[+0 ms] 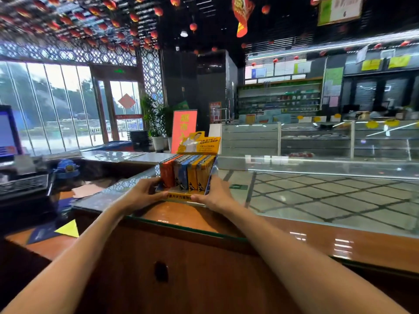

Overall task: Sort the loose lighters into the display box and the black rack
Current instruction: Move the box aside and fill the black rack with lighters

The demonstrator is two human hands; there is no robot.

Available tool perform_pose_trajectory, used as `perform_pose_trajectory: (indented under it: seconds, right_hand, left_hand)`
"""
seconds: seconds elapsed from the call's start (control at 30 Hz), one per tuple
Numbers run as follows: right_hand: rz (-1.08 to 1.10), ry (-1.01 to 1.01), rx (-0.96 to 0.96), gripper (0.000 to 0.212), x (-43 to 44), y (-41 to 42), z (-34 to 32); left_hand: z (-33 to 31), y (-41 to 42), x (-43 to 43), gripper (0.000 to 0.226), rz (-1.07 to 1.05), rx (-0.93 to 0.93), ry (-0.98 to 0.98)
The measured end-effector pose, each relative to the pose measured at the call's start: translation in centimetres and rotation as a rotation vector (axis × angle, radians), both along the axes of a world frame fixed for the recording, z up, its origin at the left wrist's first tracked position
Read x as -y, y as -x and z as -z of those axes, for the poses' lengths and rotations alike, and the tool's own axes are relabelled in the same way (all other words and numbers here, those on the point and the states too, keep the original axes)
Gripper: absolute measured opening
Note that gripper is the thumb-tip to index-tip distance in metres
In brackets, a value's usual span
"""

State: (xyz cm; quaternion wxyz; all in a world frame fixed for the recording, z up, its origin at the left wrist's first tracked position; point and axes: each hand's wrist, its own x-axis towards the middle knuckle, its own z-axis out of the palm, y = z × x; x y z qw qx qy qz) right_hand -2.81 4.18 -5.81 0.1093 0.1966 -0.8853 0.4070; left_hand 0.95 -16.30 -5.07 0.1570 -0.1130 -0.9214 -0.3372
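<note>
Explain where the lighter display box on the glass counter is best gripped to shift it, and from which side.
Grip the display box by its low front corners, one side each, coming from the near edge of the counter. Its upright lighters fill the open top, and the tall header card blocks the far side.

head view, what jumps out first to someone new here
The yellow display box, packed with upright orange, blue and yellow lighters, is mid-frame at the glass counter, held at its sides by the left hand and right hand. Red lanterns crowd the ceiling above.
</note>
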Motion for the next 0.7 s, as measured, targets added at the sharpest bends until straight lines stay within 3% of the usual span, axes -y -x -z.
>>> perform_pose_trajectory:
  seconds: [0.13,0.2,0.27,0.33,0.4,0.47,0.7]
  right_hand:
    - [-0.042,0.016,0.043,0.063,-1.0,-0.4,-0.3]
    - [-0.056,0.023,0.068,0.060,-3.1,-0.9,-0.8]
    - [-0.038,0.053,0.060,0.054,-6.5,-1.5,-1.5]
    - [-0.005,0.076,0.031,0.044,-11.2,-2.3,-2.1]
    - [0.078,0.087,-0.001,0.035,-16.8,-3.3,-2.8]
    - [0.191,0.107,-0.024,0.028,-22.7,-4.7,-3.2]
    - [0.583,0.140,-0.109,0.020,-42.6,-10.8,-4.7]
  left_hand:
    - [-0.1,-0.1,-0.3,0.041,-0.049,0.053,0.009]
    - [-0.3,-0.8,-0.7,0.047,-0.169,0.032,-0.073]
    - [-0.7,-1.5,-1.7,0.054,-0.372,-0.141,-0.168]
    - [-1.6,-2.1,-4.2,0.047,-0.459,-0.365,-0.159]
    - [-2.7,-2.1,-8.9,0.031,-0.309,-0.471,-0.148]
    - [-3.4,-1.5,-15.2,0.022,-0.086,-0.456,-0.119]
    - [-4.1,-1.0,-40.6,0.024,0.540,-0.316,-0.009]
